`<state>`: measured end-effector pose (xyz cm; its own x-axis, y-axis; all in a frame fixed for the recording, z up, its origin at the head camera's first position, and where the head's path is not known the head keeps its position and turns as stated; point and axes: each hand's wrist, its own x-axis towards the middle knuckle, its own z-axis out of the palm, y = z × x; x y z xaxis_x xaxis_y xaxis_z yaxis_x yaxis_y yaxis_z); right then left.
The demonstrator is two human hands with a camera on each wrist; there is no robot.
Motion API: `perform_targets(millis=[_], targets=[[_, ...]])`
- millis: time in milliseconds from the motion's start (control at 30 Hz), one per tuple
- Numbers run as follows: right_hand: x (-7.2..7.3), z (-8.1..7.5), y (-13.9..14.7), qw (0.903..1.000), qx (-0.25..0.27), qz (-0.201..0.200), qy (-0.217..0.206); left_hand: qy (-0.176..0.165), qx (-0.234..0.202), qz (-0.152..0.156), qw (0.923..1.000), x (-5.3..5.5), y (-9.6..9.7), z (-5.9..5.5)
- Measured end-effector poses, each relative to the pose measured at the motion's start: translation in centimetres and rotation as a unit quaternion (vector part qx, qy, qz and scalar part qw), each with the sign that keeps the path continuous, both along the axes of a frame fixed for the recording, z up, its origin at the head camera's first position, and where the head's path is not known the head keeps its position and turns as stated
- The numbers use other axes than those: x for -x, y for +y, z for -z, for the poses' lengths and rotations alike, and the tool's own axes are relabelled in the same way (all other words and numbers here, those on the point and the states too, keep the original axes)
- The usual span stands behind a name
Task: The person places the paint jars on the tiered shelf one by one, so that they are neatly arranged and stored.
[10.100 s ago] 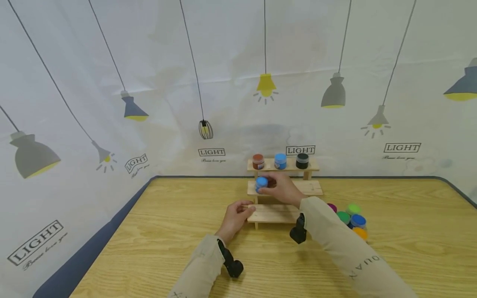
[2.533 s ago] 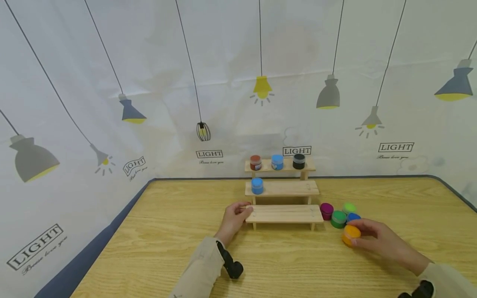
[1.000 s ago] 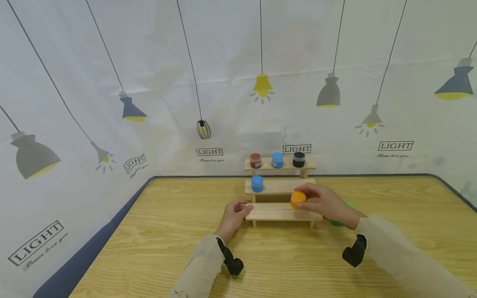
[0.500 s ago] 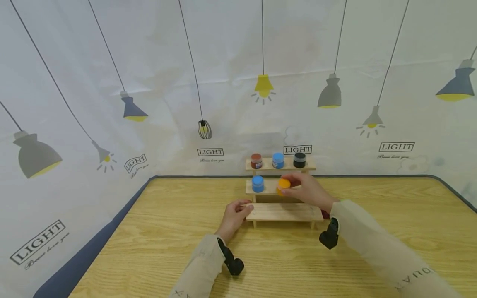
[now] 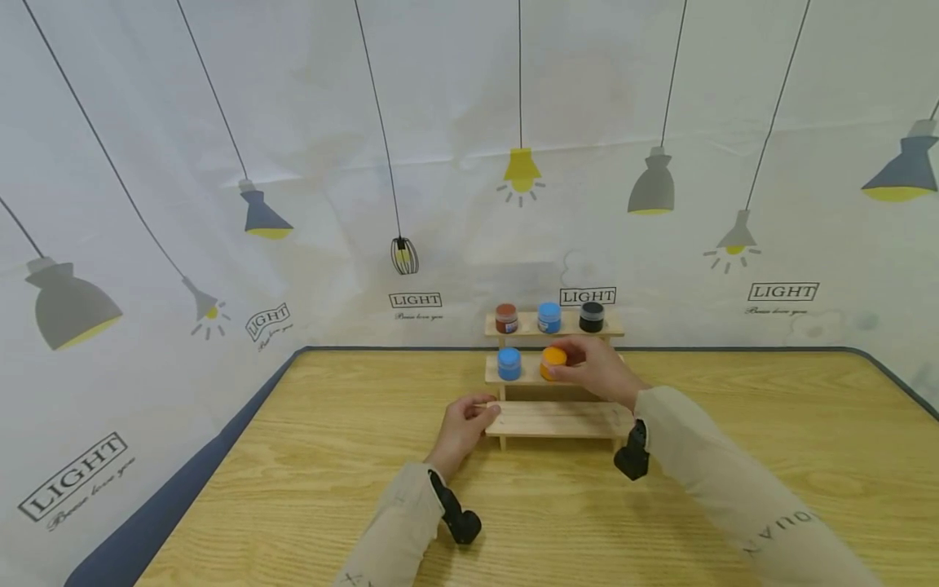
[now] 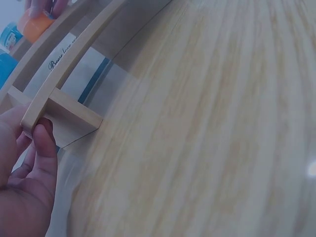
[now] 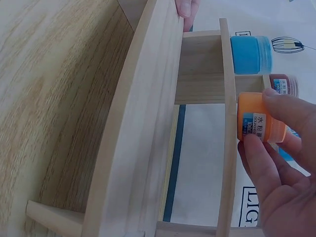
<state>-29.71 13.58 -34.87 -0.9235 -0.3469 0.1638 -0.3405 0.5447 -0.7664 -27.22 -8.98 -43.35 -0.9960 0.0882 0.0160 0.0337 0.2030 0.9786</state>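
A three-tier wooden display stand (image 5: 557,420) stands on the table near the wall sheet. My left hand (image 5: 460,428) pinches the left end of its lowest board, thumb on top, fingers below in the left wrist view. My right hand (image 5: 603,373) holds an orange paint jar (image 5: 553,364) by its sides, upright on the middle board. In the right wrist view that orange jar (image 7: 259,118) has its base against the board. A blue paint jar (image 5: 509,364) sits to its left on the same tier. The lowest board bears nothing.
On the top tier stand a brown-red jar (image 5: 506,319), a light blue jar (image 5: 548,318) and a black jar (image 5: 591,317). A white sheet (image 5: 469,204) printed with lamps hangs behind the wooden table (image 5: 330,456). My right forearm covers the table right of the stand.
My right hand has carried the orange jar from the table at the right, over the lowest board, to the middle board beside the blue jar. My left hand has kept its grip on the stand.
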Motion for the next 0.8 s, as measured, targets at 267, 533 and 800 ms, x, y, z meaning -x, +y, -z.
perform_targets(millis=[267,533,800], targets=[[0.1,0.2,-0.2,0.9999,-0.002,0.0,0.012,0.001,0.003,0.002,1.0,0.0,0.0,0.0],[0.0,0.2,-0.2,0.9998,0.005,-0.008,0.015,0.0,-0.008,0.01,0.9999,-0.3,0.0,-0.7],[0.2,0.3,0.0,0.9997,0.021,-0.008,-0.004,0.001,-0.003,0.013,0.9999,-2.0,0.3,-2.9]])
